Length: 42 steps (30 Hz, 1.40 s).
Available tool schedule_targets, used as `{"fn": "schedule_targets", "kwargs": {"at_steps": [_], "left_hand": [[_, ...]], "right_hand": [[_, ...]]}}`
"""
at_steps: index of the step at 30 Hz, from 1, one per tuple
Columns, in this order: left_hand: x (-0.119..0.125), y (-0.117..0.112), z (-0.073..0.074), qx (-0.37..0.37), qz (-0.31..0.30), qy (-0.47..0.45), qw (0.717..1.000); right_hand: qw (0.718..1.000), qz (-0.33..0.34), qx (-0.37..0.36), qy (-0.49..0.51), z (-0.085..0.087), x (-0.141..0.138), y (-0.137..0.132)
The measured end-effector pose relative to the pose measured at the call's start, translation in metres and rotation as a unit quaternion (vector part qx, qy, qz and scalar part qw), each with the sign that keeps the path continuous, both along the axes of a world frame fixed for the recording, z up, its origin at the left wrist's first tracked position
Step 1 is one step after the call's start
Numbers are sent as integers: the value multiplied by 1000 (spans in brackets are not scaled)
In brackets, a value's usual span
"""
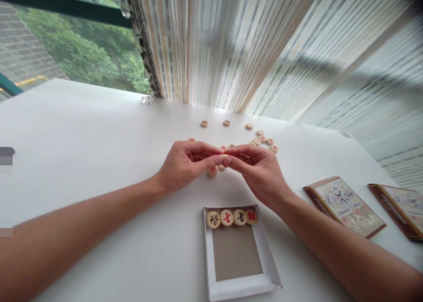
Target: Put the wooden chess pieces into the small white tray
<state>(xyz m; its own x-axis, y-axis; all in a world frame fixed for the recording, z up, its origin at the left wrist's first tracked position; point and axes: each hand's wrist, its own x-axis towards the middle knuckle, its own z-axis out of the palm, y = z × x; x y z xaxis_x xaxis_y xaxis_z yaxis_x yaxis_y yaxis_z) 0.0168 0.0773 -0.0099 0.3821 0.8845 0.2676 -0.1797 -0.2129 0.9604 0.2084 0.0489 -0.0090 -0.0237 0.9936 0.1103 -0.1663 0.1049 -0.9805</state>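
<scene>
My left hand and my right hand meet above the white table, their fingertips pinching a wooden xiangqi piece that is mostly hidden between them. Just below my hands lies a loose piece, partly covered by my left thumb. Several more pieces are bunched beyond my right fingers, and a row of others lies further back. Nearest my wrists stands a shallow white paper tray, with several pieces side by side along its far end.
Two flat boxes with calligraphy covers lie at the right of the table. A striped curtain and a window showing trees rise behind the far edge. A small glass object sits at that edge.
</scene>
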Motion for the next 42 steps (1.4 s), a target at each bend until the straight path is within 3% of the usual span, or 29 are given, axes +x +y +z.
{"fn": "schedule_targets", "kwargs": {"at_steps": [17, 22, 30, 36, 42], "left_hand": [[-2, 5, -5, -83, -11, -45, 995], [-2, 5, -2, -98, -16, -53, 994], [-3, 6, -6, -90, -57, -55, 993], [-3, 4, -1, -87, -55, -38, 994], [-1, 2, -2, -38, -34, -33, 998]], "right_hand": [[992, 58, -79, 77, 6, 1, 3], [993, 59, -79, 61, 6, 0, 3], [999, 34, -27, 15, -3, 1, 2], [999, 22, -24, 2, -1, 2, 3], [1000, 10, -11, -22, -3, 4, 2]]}}
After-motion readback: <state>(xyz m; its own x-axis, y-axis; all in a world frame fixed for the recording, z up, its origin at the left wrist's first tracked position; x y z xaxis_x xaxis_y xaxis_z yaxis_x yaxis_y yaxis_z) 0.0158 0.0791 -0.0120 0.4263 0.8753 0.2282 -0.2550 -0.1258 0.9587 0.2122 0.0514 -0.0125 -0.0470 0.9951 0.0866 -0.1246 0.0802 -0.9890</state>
